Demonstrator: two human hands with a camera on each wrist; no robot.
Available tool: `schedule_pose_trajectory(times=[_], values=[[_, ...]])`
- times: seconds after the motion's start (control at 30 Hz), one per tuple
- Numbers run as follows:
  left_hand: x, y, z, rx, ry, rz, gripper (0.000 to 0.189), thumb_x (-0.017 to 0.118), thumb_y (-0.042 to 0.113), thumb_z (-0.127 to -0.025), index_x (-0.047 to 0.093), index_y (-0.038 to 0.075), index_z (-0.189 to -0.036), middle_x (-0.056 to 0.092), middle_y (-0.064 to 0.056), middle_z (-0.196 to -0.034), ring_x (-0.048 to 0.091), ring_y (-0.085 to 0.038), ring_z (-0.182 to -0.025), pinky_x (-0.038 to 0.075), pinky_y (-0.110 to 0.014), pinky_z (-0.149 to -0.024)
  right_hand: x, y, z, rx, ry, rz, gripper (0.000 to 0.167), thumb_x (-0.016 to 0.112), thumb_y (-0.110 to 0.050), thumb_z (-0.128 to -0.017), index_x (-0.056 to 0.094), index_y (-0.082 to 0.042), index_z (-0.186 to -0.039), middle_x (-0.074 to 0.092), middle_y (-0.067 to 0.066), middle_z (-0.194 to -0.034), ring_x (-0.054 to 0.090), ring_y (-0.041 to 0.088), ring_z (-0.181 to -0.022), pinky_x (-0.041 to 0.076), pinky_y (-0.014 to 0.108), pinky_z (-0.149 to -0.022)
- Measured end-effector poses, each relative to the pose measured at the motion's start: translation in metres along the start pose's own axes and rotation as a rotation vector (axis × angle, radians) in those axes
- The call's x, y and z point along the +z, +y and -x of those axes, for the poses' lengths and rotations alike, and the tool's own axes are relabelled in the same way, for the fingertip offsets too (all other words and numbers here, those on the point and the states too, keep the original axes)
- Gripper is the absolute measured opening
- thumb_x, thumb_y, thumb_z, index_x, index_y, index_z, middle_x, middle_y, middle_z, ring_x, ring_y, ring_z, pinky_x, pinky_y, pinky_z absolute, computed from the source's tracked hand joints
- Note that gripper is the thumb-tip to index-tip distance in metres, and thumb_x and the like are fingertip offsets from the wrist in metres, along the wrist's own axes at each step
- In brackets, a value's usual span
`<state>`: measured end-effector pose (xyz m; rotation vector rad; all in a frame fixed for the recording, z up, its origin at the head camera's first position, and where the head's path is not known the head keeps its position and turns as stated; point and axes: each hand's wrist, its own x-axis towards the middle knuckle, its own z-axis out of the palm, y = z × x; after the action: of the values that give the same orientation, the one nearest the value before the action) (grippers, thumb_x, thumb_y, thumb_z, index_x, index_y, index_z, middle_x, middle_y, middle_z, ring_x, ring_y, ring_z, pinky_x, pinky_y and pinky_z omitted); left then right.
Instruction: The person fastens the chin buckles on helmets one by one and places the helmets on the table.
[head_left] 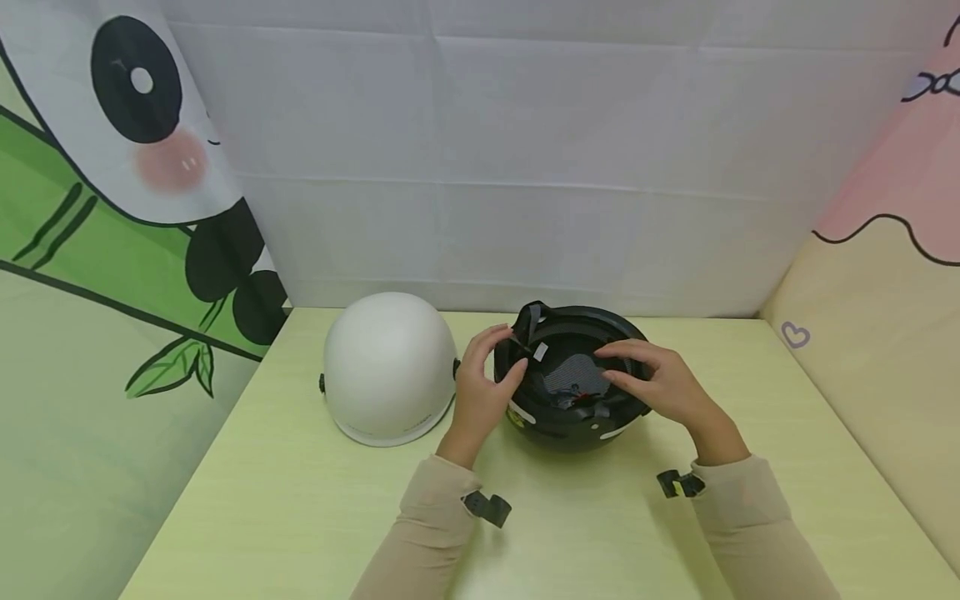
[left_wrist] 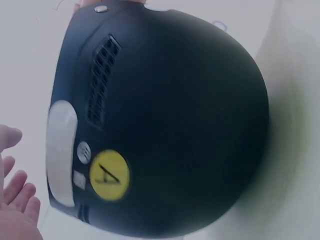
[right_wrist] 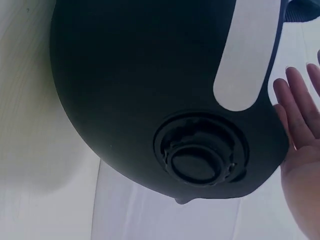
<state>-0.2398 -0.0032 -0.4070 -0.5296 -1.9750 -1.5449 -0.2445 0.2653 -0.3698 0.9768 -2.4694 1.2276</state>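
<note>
A black helmet (head_left: 573, 437) lies upside down, its padded inside and dark mesh lining (head_left: 574, 374) facing up. My left hand (head_left: 477, 396) is at its left rim, thumb and fingers spread apart near a dark strap (head_left: 535, 317). Over the right side of the opening, my right hand (head_left: 670, 386) reaches in with thumb and fingers parted. A round yellow sticker (left_wrist: 110, 175) marked with an A shows on the shell in the left wrist view. In the right wrist view, a round black knob (right_wrist: 196, 164) sits on the helmet's side, with my relaxed fingers (right_wrist: 300, 112) beside the rim.
A white helmet (head_left: 390, 367) stands dome up to the left, close to my left hand. Both helmets are on a pale yellow-green table (head_left: 570, 533), near its back edge. Behind rises a white cloth wall (head_left: 525, 150), with printed cloth panels at either side.
</note>
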Motion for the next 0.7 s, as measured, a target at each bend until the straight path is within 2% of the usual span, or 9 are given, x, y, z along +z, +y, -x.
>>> schedule_pose_trajectory(times=[0.17,0.33,0.4,0.47,0.57,0.63,0.7], values=[[-0.002,-0.012,0.0,-0.065,0.008,0.03,0.046,0.071,0.007,-0.088,0.055,-0.003,-0.131,0.053,-0.016,-0.134,0.045,-0.028,-0.128,0.036,-0.041,-0.105,0.0,0.0,0.002,0.01,0.016,0.025,0.036,0.074,0.006,-0.082,0.068,-0.002,-0.117,0.066,0.01,-0.116,0.057,0.016,-0.11,0.041,0.016,-0.09],[-0.003,-0.019,0.002,-0.185,-0.027,0.085,0.051,0.062,0.007,-0.095,0.043,-0.003,-0.142,0.044,-0.019,-0.142,0.039,-0.033,-0.132,0.032,-0.045,-0.107,-0.002,-0.001,0.003,0.03,0.016,0.025,0.034,0.073,0.003,-0.084,0.069,-0.004,-0.117,0.066,0.008,-0.116,0.057,0.017,-0.11,0.042,0.018,-0.09],[-0.004,-0.017,0.002,-0.232,-0.044,0.101,0.051,0.057,0.006,-0.097,0.039,-0.006,-0.143,0.041,-0.022,-0.144,0.037,-0.035,-0.133,0.031,-0.048,-0.107,-0.003,-0.002,0.003,0.046,0.017,0.045,0.032,0.072,0.001,-0.086,0.069,-0.005,-0.118,0.066,0.007,-0.117,0.057,0.021,-0.111,0.044,0.026,-0.092],[-0.007,-0.008,0.002,-0.27,-0.065,0.108,0.049,0.053,0.006,-0.1,0.036,-0.008,-0.144,0.039,-0.024,-0.144,0.035,-0.037,-0.134,0.03,-0.05,-0.107,-0.003,-0.002,0.003,0.076,0.03,0.067,0.03,0.071,-0.002,-0.088,0.069,-0.005,-0.118,0.065,0.008,-0.118,0.056,0.026,-0.113,0.044,0.037,-0.094],[-0.01,0.005,0.001,-0.308,-0.089,0.11,0.047,0.047,0.007,-0.102,0.035,-0.01,-0.144,0.038,-0.026,-0.144,0.034,-0.039,-0.134,0.029,-0.051,-0.107,-0.005,-0.004,0.004,0.135,0.052,0.098,0.029,0.07,-0.007,-0.091,0.068,-0.005,-0.119,0.063,0.011,-0.121,0.053,0.033,-0.118,0.04,0.053,-0.096],[-0.012,0.011,0.0,-0.328,-0.1,0.115,0.046,0.043,0.008,-0.104,0.033,-0.01,-0.145,0.037,-0.027,-0.144,0.033,-0.04,-0.135,0.03,-0.05,-0.107,-0.005,-0.003,0.006,0.167,0.067,0.101,0.029,0.069,-0.009,-0.091,0.067,-0.004,-0.12,0.061,0.014,-0.123,0.05,0.037,-0.121,0.037,0.058,-0.097],[-0.01,0.004,0.001,-0.349,-0.103,0.117,0.046,0.041,0.009,-0.105,0.032,-0.009,-0.146,0.037,-0.027,-0.145,0.033,-0.041,-0.135,0.03,-0.049,-0.107,-0.006,-0.001,0.007,0.181,0.073,0.105,0.031,0.069,-0.01,-0.092,0.067,-0.004,-0.121,0.06,0.015,-0.126,0.049,0.038,-0.123,0.036,0.059,-0.098]])
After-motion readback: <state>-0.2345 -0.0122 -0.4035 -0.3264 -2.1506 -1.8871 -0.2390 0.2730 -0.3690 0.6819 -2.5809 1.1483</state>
